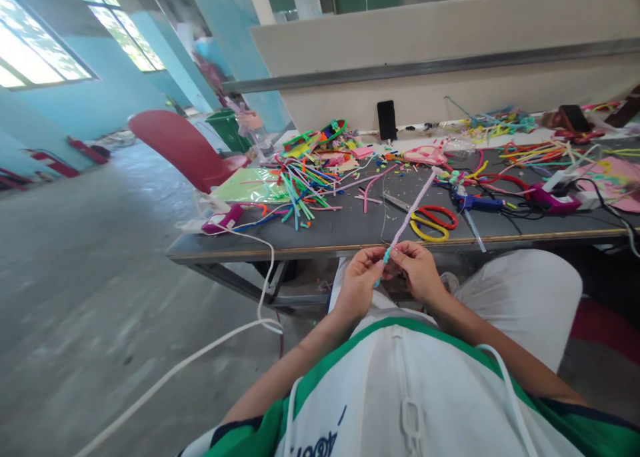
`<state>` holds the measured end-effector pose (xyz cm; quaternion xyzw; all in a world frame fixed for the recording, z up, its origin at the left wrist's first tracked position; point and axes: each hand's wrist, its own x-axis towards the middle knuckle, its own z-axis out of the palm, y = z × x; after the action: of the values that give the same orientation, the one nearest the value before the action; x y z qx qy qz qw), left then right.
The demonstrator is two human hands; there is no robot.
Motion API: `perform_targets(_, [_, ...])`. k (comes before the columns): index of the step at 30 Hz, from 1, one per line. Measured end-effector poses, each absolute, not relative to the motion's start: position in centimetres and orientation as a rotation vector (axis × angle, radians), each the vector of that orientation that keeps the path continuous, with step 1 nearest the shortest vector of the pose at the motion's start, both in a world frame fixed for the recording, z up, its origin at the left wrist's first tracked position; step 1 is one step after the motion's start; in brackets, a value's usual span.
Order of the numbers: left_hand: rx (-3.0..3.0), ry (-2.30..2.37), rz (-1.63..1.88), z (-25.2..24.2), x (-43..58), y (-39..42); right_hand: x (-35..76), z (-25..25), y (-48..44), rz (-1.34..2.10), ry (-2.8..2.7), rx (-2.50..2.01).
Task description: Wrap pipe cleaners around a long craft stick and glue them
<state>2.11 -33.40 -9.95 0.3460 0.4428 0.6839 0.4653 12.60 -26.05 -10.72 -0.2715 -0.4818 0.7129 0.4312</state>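
Between my two hands, just in front of the table's edge, is a lilac pipe cleaner (414, 207) with a turquoise pipe cleaner (387, 255) wound around its lower part. My left hand (361, 277) pinches the lower end, where a bit of turquoise sticks out below. Thumb and fingers of my right hand (414, 268) close on the wound part, near the other hand. The lilac length points up and away over the tabletop. Behind it lie scissors (434, 222) with one red and one yellow handle loop. Some of my fingertips are hidden behind the work.
A heap of colourful pipe cleaners (305, 184) lies on the grey table (240, 244). To the right are a blue glue gun (480, 203) and a purple power strip (553, 199). A black phone (387, 120) leans at the back. A white cable (200, 347) hangs off the left side, near a red chair (175, 144).
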Motion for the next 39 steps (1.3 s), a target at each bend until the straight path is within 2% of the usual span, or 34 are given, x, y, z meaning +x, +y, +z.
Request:
perform_targets(5, [0.941, 1.119, 1.539, -9.5, 2.1, -33.9, 13.3, -10.5, -25.6, 1.782, -1.303, -0.625])
perform_targets(17, [1.475, 1.553, 1.529, -10.0, 1.7, -34.5, 13.5, -10.9, -25.4, 1.759, -1.431, -0.618])
perform_targets(25, [2.054, 1.834, 1.558, -11.3, 0.9, -34.0, 12.1, -12.1, -26.7, 1.814, -1.210, -0.756])
perform_targets(29, [1.728, 1.789, 1.564, -10.6, 0.9, -33.8, 12.1, -11.1, -26.7, 1.715, -1.293, -0.754])
perform_targets(33, [1.125, 1.388, 1.592, -8.1, 1.3, -34.5, 14.4, -9.1, -25.4, 1.767, -1.610, -0.531])
perform_targets(39, [0.829, 1.038, 1.513, -5.8, 2.2, -35.4, 16.0, -9.1, -24.0, 1.774, -1.500, -0.431])
